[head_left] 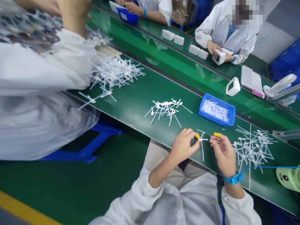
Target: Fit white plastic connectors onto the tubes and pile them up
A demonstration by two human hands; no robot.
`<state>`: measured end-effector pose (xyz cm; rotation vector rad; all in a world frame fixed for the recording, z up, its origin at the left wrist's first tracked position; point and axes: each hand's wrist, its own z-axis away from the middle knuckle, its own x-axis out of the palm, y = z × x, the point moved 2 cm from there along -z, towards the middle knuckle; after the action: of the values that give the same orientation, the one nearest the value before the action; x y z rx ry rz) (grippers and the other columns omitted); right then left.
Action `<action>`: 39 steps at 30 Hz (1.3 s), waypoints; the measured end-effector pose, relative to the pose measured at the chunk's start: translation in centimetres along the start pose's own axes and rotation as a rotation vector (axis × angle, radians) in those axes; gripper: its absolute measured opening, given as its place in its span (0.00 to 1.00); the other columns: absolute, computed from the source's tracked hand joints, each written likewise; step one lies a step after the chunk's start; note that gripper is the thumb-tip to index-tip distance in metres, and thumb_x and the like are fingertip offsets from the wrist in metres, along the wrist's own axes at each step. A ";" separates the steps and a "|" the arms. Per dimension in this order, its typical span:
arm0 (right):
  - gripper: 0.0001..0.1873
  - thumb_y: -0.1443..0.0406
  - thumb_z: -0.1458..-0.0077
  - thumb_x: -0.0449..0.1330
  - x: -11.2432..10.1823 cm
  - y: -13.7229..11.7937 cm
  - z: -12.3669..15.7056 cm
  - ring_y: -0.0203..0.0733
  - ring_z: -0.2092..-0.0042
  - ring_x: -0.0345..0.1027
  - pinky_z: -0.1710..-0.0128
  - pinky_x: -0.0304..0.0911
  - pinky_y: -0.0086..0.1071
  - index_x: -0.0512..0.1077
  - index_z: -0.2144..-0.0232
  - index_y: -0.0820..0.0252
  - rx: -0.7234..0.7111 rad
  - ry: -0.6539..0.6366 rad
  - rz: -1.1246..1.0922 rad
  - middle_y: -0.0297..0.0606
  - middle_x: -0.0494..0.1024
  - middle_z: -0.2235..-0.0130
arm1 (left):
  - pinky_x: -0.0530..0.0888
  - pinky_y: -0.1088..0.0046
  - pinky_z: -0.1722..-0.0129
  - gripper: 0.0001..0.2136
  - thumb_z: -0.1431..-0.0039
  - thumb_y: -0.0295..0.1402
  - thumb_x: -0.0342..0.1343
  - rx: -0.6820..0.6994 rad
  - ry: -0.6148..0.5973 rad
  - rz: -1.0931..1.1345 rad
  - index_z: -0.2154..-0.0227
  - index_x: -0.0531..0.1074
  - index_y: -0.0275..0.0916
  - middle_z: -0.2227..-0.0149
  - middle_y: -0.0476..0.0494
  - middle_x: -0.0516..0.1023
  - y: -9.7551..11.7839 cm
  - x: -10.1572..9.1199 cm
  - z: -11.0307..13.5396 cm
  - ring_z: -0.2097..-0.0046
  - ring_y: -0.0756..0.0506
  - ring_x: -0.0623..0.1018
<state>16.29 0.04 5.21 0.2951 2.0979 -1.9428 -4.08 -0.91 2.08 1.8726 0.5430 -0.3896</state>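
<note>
My left hand (184,145) is pinched on a small white cross-shaped plastic piece (202,142) with a long stem, held just above the green table (140,103). A yellow finger cot shows on its fingertip. My right hand (222,150) hovers close beside the piece, fingers curled, a yellow cot on one finger and a blue wrist strap (234,178) on the wrist. What its fingers hold, if anything, is too small to make out. A pile of the same white pieces (253,147) lies right of that hand, and another pile (166,109) lies beyond my left hand.
A blue tray (231,115) of white parts sits behind my hands. A larger heap of pieces (114,73) lies at the left by a person in white. Across the belt, other people handle white boxes (178,39). A green fan (289,178) sits at the right edge.
</note>
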 end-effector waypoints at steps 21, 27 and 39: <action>0.11 0.55 0.34 0.65 5.8 2.0 1.8 0.44 0.59 0.82 0.54 0.79 0.38 0.78 0.55 0.55 0.172 -0.087 -0.391 0.39 0.85 0.59 | 0.76 0.71 0.55 0.01 0.29 0.30 0.60 0.006 -0.080 0.182 0.60 0.76 0.40 0.58 0.44 0.82 -0.2 -1.1 0.4 0.57 0.45 0.81; 0.13 0.54 0.34 0.65 5.8 1.9 1.9 0.45 0.58 0.82 0.55 0.80 0.38 0.77 0.54 0.54 0.191 -0.047 -0.405 0.40 0.85 0.58 | 0.77 0.70 0.53 0.02 0.27 0.31 0.60 0.027 -0.079 0.152 0.57 0.77 0.40 0.57 0.42 0.83 0.3 -1.3 0.6 0.55 0.44 0.82; 0.13 0.52 0.35 0.66 5.4 1.6 2.2 0.44 0.63 0.80 0.59 0.77 0.37 0.80 0.62 0.55 0.185 -0.027 -0.357 0.38 0.85 0.63 | 0.79 0.67 0.56 0.09 0.24 0.37 0.60 0.088 -0.007 0.156 0.61 0.81 0.41 0.62 0.44 0.85 0.1 -1.4 0.9 0.60 0.44 0.83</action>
<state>11.84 -2.21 1.80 -0.0786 2.0684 -2.3318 -5.19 -2.00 2.55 1.9821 0.3779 -0.3208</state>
